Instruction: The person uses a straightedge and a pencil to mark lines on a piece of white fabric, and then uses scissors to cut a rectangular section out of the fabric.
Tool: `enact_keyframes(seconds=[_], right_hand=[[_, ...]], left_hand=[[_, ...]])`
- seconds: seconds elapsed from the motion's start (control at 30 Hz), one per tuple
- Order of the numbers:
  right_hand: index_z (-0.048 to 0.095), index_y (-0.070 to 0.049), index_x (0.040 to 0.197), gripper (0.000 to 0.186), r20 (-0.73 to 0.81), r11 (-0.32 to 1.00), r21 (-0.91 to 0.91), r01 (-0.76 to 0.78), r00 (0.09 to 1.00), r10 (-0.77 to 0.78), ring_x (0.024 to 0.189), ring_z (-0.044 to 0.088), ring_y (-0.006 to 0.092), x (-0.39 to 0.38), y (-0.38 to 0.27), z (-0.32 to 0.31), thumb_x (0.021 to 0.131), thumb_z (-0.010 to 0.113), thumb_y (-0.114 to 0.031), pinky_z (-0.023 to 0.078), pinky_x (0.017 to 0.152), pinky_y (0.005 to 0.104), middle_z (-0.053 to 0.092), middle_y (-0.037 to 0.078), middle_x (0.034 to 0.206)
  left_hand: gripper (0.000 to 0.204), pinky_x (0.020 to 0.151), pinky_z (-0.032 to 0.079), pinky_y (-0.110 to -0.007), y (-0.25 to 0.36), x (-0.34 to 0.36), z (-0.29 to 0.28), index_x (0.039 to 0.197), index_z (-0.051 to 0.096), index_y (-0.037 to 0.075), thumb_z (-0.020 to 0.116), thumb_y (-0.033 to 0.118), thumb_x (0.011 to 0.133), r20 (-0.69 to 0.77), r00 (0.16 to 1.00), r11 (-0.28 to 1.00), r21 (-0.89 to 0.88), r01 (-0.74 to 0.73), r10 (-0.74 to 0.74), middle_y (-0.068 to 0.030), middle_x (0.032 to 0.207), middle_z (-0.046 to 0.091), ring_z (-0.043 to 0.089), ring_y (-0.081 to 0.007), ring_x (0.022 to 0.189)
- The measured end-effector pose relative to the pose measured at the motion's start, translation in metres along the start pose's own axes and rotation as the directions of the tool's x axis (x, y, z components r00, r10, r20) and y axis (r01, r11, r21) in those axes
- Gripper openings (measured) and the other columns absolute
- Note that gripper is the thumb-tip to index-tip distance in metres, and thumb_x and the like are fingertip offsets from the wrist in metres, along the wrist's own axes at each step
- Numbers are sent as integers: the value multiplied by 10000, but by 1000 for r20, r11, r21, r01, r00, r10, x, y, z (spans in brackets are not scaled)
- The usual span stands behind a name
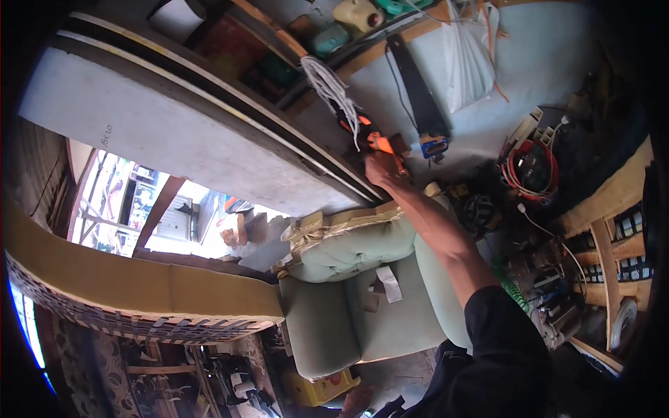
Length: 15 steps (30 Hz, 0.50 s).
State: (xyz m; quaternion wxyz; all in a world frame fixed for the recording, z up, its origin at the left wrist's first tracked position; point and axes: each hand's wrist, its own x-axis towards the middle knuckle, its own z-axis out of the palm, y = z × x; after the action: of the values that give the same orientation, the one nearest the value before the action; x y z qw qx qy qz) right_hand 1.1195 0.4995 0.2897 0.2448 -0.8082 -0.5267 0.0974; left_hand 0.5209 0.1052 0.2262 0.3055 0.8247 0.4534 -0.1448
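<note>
My right arm stretches forward over the pale green tufted armchair (387,320) to the far wall. There my right hand (383,171) is closed at the lower end of an orange-and-black object (380,143), whose kind I cannot make out. A bundle of grey-white cord (327,80) hangs just beside it. Right of that, a handsaw (418,90) with a blue handle hangs on the wall. Low in the picture, my left hand (357,400) is near a yellow plastic thing (320,387); its fingers are not clear. A pale slip (389,283) lies on the chair seat.
A yellow foam-covered frame with webbing (160,289) stands to the left of the chair. A long pale board (160,139) runs above a bright opening. A white bag (474,63) hangs at the upper right. Wooden frames (606,272) and a red coiled hose (533,171) fill the right side.
</note>
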Motion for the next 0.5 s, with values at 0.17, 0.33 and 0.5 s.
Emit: enact_keyframes(seconds=[0.17, 0.33, 0.5], right_hand=[[712, -44, 811, 113, -497, 995, -84, 48, 864, -83, 839, 711, 346, 43, 34, 66, 733, 632, -50, 559, 729, 464, 711, 193, 862], [633, -68, 1260, 458, -687, 964, 100, 247, 718, -113, 976, 647, 394, -17, 30, 28, 812, 719, -115, 505, 847, 476, 675, 198, 1046], [617, 22, 1164, 266, -716, 608, 655, 449, 626, 308, 925, 574, 152, -74, 28, -119, 1025, 615, -205, 467, 857, 294, 638, 54, 1036]], left_hand=[[355, 867, 534, -448, -77, -33, 77, 1165, 657, 37, 696, 270, 900, 134, 976, 853, 474, -217, 174, -124, 1151, 684, 651, -273, 1049], [286, 750, 510, -445, -48, -63, 99, 933, 658, 57, 645, 320, 822, 69, 997, 928, 369, -55, 32, -119, 911, 648, 630, -295, 845], [267, 804, 544, -488, 59, 1, 21, 926, 743, 25, 651, 238, 794, 31, 994, 978, -179, 109, -105, -231, 1021, 685, 676, -395, 958]])
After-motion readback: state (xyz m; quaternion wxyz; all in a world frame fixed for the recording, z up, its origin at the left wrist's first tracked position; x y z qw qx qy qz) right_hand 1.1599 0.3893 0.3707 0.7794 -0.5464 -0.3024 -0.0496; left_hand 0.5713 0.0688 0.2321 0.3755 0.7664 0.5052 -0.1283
